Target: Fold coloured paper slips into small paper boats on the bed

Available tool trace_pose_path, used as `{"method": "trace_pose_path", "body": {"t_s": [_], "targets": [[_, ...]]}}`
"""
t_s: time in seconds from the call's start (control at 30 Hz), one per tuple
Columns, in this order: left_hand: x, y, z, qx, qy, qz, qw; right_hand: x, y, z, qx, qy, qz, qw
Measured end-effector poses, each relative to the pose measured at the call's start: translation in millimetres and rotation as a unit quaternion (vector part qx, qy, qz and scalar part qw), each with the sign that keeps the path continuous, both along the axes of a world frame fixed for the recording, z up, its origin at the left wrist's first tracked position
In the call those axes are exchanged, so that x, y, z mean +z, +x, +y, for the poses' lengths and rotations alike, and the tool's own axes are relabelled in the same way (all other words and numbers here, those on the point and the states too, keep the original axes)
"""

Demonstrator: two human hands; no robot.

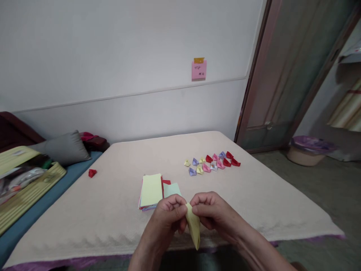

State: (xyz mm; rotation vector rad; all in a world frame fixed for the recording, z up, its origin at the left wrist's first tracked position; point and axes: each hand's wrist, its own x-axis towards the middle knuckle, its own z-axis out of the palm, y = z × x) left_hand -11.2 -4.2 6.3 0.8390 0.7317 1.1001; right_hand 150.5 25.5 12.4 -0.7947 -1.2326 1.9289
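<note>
Between my two hands is a folded piece of pale yellow paper (193, 227), its narrow end pointing down toward me past the table's front edge. My left hand (172, 214) pinches its upper left corner between thumb and fingers. On the other side my right hand (210, 209) grips the upper right edge the same way. Just beyond my left hand lies a stack of coloured paper sheets (151, 190), yellow on top, with a pale green sheet (172, 189) and a bit of red beside it. Several small folded paper boats (206, 167) in red, pink, purple, yellow and white stand in rows farther back right.
A cream cloth covers the table (121, 226). A crumpled red paper piece (92, 172) lies at its left edge. To the left are a grey cushion (63, 147) and a yellow slatted tray (36, 192). A pink note (199, 70) is taped to the wall; a basin (306, 152) stands right.
</note>
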Motion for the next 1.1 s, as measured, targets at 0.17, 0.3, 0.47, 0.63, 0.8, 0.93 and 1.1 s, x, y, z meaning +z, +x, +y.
{"method": "trace_pose_path", "body": {"t_s": [0.17, 0.3, 0.47, 0.63, 0.8, 0.93, 1.1], "targets": [[0.6, 2, 1, 0.004, -0.019, 0.011, 1.000, 2.5, 1, 1, -0.017, 0.017, -0.026, 0.999], [0.0, 3, -1, -0.009, -0.025, 0.024, 0.999, 2.6, 1, 1, -0.013, 0.030, -0.048, 0.998], [1.3, 8, -4, 0.006, -0.008, 0.048, 0.999, 2.0, 2, 0, 0.022, 0.045, -0.067, 0.996], [-0.5, 9, -2, 0.004, -0.021, 0.045, 0.999, 0.2, 1, 1, 0.021, 0.033, -0.053, 0.998], [-2.3, 3, 3, 0.030, -0.018, -0.032, 0.999, -1.1, 2, 2, 0.043, 0.063, -0.057, 0.995], [-1.2, -3, 5, 0.076, -0.026, -0.109, 0.991, 2.3, 7, 5, 0.063, 0.083, -0.038, 0.994], [-5.9, -2, 8, 0.142, -0.023, -0.175, 0.974, 4.2, 10, 8, 0.068, 0.079, -0.032, 0.994]]}}
